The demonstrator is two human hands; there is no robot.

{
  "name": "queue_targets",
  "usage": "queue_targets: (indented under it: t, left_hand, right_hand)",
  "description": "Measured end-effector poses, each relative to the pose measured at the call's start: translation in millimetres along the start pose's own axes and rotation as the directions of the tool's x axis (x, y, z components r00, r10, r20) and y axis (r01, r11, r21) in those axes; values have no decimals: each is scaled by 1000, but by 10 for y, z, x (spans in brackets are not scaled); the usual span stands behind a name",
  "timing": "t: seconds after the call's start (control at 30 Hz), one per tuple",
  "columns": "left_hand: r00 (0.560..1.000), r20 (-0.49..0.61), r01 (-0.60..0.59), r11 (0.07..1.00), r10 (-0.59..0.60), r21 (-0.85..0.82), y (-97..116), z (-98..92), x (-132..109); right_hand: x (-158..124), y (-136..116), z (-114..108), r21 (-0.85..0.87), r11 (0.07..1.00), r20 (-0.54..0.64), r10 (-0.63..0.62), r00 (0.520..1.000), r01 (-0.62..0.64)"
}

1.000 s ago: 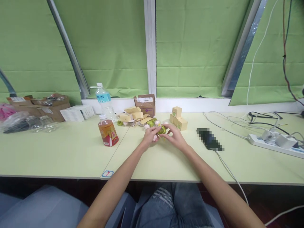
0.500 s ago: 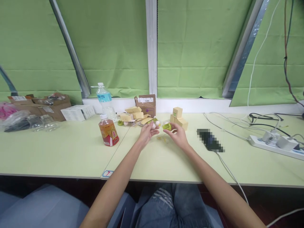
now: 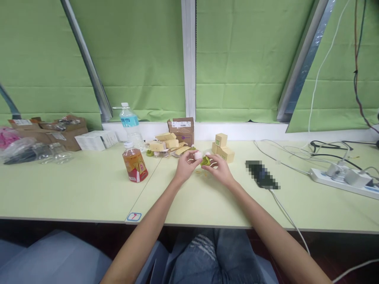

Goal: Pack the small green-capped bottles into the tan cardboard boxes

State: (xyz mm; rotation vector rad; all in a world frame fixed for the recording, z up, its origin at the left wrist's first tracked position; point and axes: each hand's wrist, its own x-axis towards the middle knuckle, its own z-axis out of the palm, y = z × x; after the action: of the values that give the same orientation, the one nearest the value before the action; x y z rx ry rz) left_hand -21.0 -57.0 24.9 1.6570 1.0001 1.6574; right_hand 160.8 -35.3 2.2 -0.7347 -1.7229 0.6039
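Over the middle of the table my two hands are close together. My left hand [image 3: 187,164] is closed on a small, rounded pale-pink piece [image 3: 197,156], pinched between thumb and fingers. My right hand [image 3: 219,167] grips a small green cup-shaped piece [image 3: 205,161], right beside the pink one; I cannot tell whether the two touch. Behind my right hand a whitish round thing shows in part. Just below the hands lies a small clear and yellow item, too blurred to name. Small yellow boxes [image 3: 226,154] are stacked behind my right hand.
Yellow cartons [image 3: 156,146] and a brown box [image 3: 186,132] are piled at the back. An orange drink bottle [image 3: 135,165] and a water bottle [image 3: 132,130] stand to the left. At right lie a phone [image 3: 262,175] with its cable and a white power strip [image 3: 349,181].
My left hand has moved right and turned, bringing the pink piece up to the green one. My right hand has shifted slightly left, still gripping the green piece.
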Motion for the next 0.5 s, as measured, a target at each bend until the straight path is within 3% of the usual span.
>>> queue_targets:
  t: [0.37,0.5]
  left_hand:
    - [980,140,-181,935,144,305,44,52,-111]
    - [953,131,-302,861,272,409,42,54,-120]
  right_hand:
    - [-26,11,36,21,999,40,-40,998,39]
    - [-43,-6,43,50,997,54,-56,997,53]
